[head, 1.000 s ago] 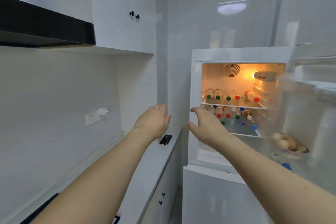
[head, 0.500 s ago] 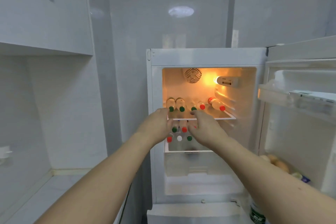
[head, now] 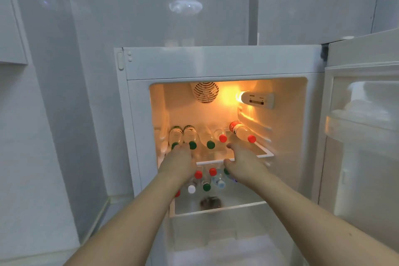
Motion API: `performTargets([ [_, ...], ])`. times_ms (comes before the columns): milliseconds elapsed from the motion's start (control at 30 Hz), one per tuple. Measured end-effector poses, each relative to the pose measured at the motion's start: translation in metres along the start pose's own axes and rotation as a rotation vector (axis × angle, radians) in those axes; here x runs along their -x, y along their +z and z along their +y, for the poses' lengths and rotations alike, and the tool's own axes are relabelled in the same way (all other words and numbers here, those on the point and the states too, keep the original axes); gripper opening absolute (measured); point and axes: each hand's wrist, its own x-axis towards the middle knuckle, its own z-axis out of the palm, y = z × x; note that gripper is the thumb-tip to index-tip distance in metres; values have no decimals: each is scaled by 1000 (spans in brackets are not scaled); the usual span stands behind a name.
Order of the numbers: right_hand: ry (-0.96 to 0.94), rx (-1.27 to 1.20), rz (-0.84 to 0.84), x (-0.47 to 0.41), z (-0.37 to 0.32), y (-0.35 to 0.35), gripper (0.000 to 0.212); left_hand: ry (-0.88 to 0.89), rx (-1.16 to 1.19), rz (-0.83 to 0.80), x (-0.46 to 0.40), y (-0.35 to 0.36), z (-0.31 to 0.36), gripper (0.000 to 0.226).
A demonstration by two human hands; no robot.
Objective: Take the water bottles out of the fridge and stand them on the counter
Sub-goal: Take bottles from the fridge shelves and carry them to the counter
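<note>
Both hands are pushing deeper into the fridge (head: 216, 63): left hand (head: 178, 161) reaching the green-capped bottles (head: 190, 136), fingers hidden; right hand (head: 241, 162) spreading, empty.

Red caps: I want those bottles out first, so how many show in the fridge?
5: two on the top shelf, three below. The hands may hide more.

Two bare forearms in shot, no sleeves anywhere along them, no watch, no bands at the wrists. The left hand (head: 177, 163) wears no rings or glove; the right hand (head: 241, 163) is just as plain. One small dark mark dots the right forearm.
</note>
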Motion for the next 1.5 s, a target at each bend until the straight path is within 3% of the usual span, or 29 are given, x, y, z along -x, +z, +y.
performTargets([
  [200,-137,125,-17,-77,11,30,40,81,-547,12,-57,10,-11,43],
  [433,-238,106,-144,-151,6,93,42,79,-977,-63,-121,35,-38,42],
  [633,-197,61,-193,-193,4,127,51,-10,-1062,-125,-168,56,-53,41],
  [767,-187,85,-170,-211,0,144,47,45,-1136,-143,-182,54,-46,42],
  [900,-147,134,-181,-221,0,161,72,26,-1196,-148,-194,61,-44,36],
  [1133,-116,171,-93,-226,16,162,83,-8,-1172,-118,-202,64,-47,43],
  [1300,-103,153,-38,-216,25,147,76,-39,-1162,-112,-200,57,-48,46],
  [1500,-145,75,23,-192,21,109,47,-6,-951,-16,-172,22,-25,43],
])
